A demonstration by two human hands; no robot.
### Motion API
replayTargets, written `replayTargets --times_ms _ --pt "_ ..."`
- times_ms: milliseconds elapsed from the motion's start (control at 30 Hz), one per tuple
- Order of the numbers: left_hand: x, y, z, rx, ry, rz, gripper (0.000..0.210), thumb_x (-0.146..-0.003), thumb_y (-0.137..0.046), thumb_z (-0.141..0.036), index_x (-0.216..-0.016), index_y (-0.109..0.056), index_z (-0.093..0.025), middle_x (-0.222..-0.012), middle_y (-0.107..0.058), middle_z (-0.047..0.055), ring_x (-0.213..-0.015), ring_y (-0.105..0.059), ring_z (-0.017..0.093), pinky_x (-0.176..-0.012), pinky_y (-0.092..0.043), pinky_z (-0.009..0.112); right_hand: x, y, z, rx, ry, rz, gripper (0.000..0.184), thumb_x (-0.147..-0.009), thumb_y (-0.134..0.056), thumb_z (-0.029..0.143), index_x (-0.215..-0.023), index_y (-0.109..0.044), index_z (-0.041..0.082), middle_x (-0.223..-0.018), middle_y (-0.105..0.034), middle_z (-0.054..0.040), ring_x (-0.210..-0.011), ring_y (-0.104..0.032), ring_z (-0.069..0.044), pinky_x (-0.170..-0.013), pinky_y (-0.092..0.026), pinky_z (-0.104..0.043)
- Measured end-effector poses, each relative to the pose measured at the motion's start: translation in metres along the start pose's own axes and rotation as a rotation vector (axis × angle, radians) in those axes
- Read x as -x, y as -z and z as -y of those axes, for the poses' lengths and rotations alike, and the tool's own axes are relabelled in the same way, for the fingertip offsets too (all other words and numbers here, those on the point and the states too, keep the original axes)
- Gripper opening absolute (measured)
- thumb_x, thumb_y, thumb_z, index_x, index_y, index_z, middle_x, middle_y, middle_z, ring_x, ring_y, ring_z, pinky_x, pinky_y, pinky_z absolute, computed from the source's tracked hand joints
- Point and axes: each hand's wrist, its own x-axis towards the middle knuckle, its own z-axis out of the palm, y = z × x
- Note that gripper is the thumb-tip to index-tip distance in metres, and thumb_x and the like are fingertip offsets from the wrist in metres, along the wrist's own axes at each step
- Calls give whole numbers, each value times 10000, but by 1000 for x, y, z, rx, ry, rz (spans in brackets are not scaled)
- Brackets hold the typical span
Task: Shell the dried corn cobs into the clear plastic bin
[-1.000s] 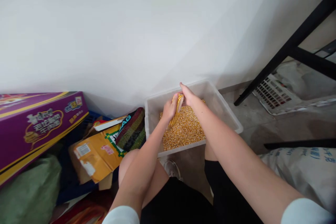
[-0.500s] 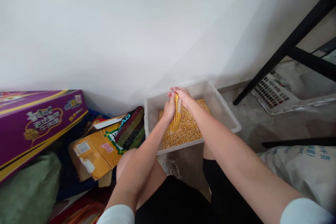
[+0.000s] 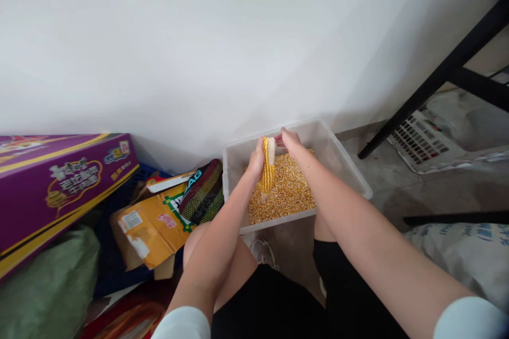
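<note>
My left hand (image 3: pixel 257 160) is closed round an ear of corn (image 3: pixel 269 172), held tilted with its lower end over the tub. Yellow kernels cover much of the ear, and a pale bare strip of cob runs down its right side near the top. Just right of the ear is my right hand (image 3: pixel 291 142), its fingers apart and pointing towards the cob; their tips are partly blurred. Below both hands, loose corn kernels (image 3: pixel 288 196) lie spread in a translucent plastic tub (image 3: pixel 352 175).
A purple carton (image 3: pixel 71 185), a torn yellow cardboard box (image 3: pixel 155 228) and a mesh bag (image 3: pixel 204 196) are on the left. To the right are a black metal frame (image 3: pixel 421 85), a white basket (image 3: pixel 427 140) and a white sack (image 3: pixel 461 254). A white wall (image 3: pixel 238 42) rises behind the tub.
My right hand has moved off the ear of corn to the right, and more of the bare cob shows. My left hand still holds the ear. The whole view has shifted slightly.
</note>
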Motion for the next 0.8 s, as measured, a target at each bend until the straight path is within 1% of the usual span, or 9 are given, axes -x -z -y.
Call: replayTargets --times_ms 67,133,267,367,433,533,633,700,800 --pt "-3 5 2 -73 -45 -4 655 -809 -354 -697 -1006 -676 -162 -1008 -690 132 -1084 -576 309 -923 -422 388 -6 5 -2 214 95 -43 459 -878 -431 484 -591 -606 171 -691 -669 -81 -650 -615 -180 -678 -472 -305" --pt "-4 9 2 -179 -118 -8 671 -813 -321 -704 -981 -684 -164 -1056 -677 138 -1129 -547 315 -962 -384 392 -6 6 1 300 148 -25 486 -859 -439 520 -565 -609 173 -704 -668 -89 -669 -612 -196 -707 -461 -328" --pt "-1 9 1 -338 -278 -17 668 -847 -256 -673 -948 -694 -179 -1064 -675 135 -1146 -532 306 -989 -347 385 9 1 16 148 57 72 523 -884 -351 563 -670 -623 171 -718 -657 -84 -635 -603 -182 -655 -462 -326" --pt "3 3 4 -410 -316 -59 651 -852 -269 -659 -917 -694 -169 -1025 -680 157 -1090 -563 316 -954 -368 388 24 -9 24 48 -16 120 522 -873 -346 610 -748 -613 179 -681 -638 -74 -650 -609 -192 -628 -471 -314" --pt "6 -3 6 -444 -320 -105 628 -839 -313 -660 -868 -691 -159 -982 -683 174 -1055 -577 332 -936 -376 395 29 -15 24 82 27 81 506 -860 -374 624 -773 -615 188 -675 -634 -75 -707 -621 -212 -651 -474 -312" --pt "11 -10 7 -468 -335 -169 606 -822 -354 -665 -816 -684 -157 -936 -685 187 -1030 -585 346 -919 -380 397 32 -21 20 225 125 -55 535 -883 -334 612 -799 -637 179 -745 -654 -108 -834 -629 -248 -740 -466 -328" --pt "14 -13 3 -537 -334 -170 642 -846 -293 -655 -810 -683 -147 -919 -685 196 -1002 -599 335 -899 -393 388 33 -22 16 389 188 -189 612 -922 -234 572 -834 -662 143 -882 -670 -165 -945 -614 -282 -835 -435 -367" --pt "15 -13 0 -617 -330 -139 686 -870 -223 -638 -808 -686 -136 -917 -685 200 -984 -610 324 -881 -405 382 32 -20 13 450 244 -193 644 -936 -195 548 -840 -673 128 -936 -669 -186 -975 -610 -290 -861 -418 -373" --pt "16 -10 -1 -703 -321 -99 743 -887 -142 -619 -816 -694 -127 -925 -686 202 -990 -613 318 -859 -419 376 31 -17 8 500 327 -147 652 -938 -198 545 -805 -681 127 -915 -676 -185 -965 -617 -280 -846 -420 -343"
